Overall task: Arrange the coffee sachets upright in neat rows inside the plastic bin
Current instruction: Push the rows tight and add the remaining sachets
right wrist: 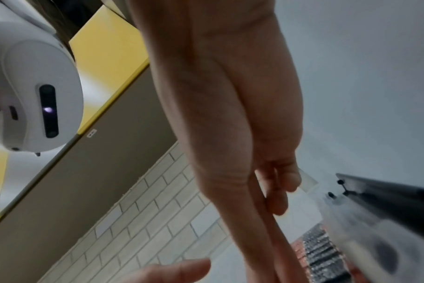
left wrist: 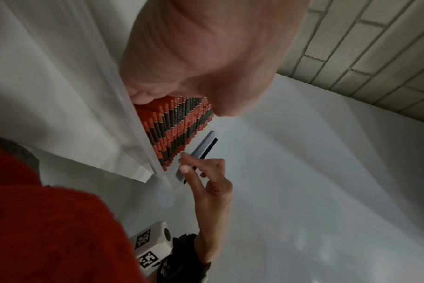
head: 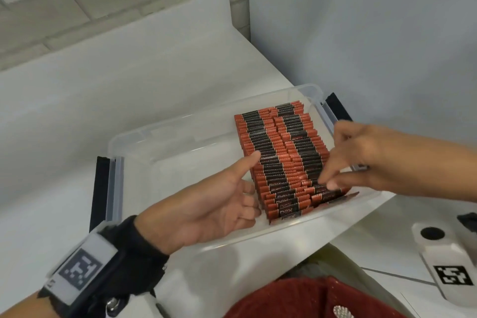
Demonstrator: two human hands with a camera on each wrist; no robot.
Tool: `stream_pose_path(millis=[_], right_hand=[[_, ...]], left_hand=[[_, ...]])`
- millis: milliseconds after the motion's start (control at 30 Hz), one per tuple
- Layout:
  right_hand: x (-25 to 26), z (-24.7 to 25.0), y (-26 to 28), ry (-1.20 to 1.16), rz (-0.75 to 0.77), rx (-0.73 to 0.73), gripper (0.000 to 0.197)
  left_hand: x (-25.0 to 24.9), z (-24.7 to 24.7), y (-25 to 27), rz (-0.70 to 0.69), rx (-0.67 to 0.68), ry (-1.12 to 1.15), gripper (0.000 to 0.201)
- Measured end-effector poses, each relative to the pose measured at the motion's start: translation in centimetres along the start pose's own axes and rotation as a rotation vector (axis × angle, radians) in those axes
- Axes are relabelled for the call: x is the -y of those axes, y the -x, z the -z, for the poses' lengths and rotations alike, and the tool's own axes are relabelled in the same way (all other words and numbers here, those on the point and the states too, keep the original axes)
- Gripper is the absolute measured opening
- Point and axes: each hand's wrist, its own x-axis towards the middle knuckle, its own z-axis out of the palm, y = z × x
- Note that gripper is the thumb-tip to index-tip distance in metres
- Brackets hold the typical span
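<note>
Red-black coffee sachets [head: 281, 157], two upright rows

A person's two bare forearms, with no sleeves. The left hand [head: 206, 204] has a black fabric wrist strap [head: 134, 248] with a small metal buckle. A white rectangular plastic camera block [head: 82, 268] sits on it, bearing a black-and-white square coded marker. The right hand [head: 361, 155] has a matching black strap [left wrist: 182, 254] and white marked block [left wrist: 150, 247]. A red knitted garment [head: 309, 299] covers the torso.
</note>
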Motion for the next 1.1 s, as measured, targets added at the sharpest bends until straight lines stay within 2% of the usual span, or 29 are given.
stream_pose_path(millis=[33, 100, 200, 267, 400, 467, 600, 700, 967, 1100], right_hand=[[0.3, 0.2, 0.0, -0.021, 0.005, -0.042, 0.018], [1.2, -0.1, -0.5, -0.022, 0.047, -0.038, 0.024], [1.8, -2.6, -1.6, -0.041, 0.061, 0.01, 0.017], [1.5, -3.1, -1.8, -0.067, 0.048, -0.072, 0.015], [1.8, -1.6, -1.9, -0.146, -0.079, -0.239, 0.01], [2.4, -1.4, -2.5, -0.112, -0.051, -0.205, 0.008], [3.1, -2.2, -3.9, 0.034, -0.033, -0.009, 0.004], [3.3, -2.4, -4.5, 0.08, -0.052, 0.035, 0.006], [3.9, -3.0, -4.0, 0.095, 0.045, -0.04, 0.015], [3.4, -3.0, -4.2, 0.113, 0.089, -0.017, 0.006]], left_hand=[[0.0, 0.0, 0.0, -0.004, 0.002, 0.018, 0.061], [0.1, -0.1, -0.2, 0.001, 0.032, 0.011, 0.068], [0.2, -0.3, -0.3, 0.001, 0.038, 0.012, 0.067], [0.2, -0.2, -0.3, -0.006, 0.026, 0.023, 0.065], [0.3, -0.1, -0.2, -0.02, 0.009, 0.033, 0.064], [0.1, -0.2, -0.1, -0.023, 0.001, 0.034, 0.064], [0.0, 0.0, -0.1, -0.022, 0.007, 0.046, 0.067], [0.0, 0.3, -0.2, -0.027, 0.013, 0.062, 0.068], [0.4, 1.0, -0.2, -0.046, 0.014, 0.103, 0.066], [0.4, 0.9, -0.2, -0.045, 0.005, 0.086, 0.057]])
